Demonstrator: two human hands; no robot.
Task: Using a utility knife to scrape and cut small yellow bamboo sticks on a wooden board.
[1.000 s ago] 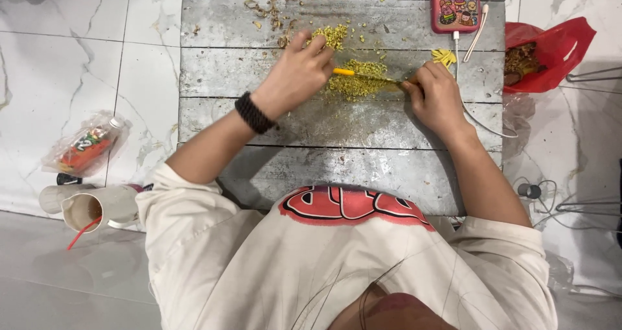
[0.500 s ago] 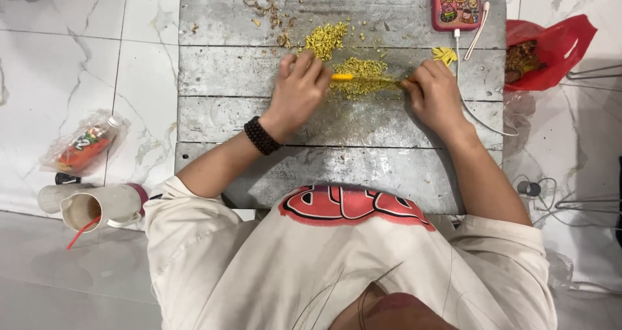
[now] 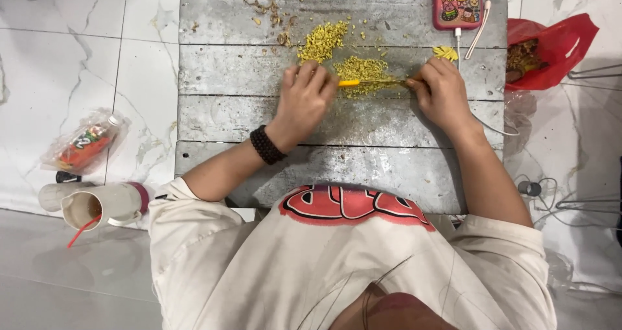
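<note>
Yellow-handled tool (image 3: 363, 82) lies across between both hands: left hand (image 3: 303, 103), palm down with fingers curled, pinches its yellow end, and right hand (image 3: 444, 93) grips the darker far end, closed around it. Under the tool, between the hands, sits a pile of yellow bits (image 3: 363, 69); a second pile (image 3: 322, 40) lies just beyond the left hand. All rest on grey wooden planks (image 3: 227, 119). Beyond the right hand, a phone (image 3: 457, 2); to its right, a red bag (image 3: 551, 48).
</note>
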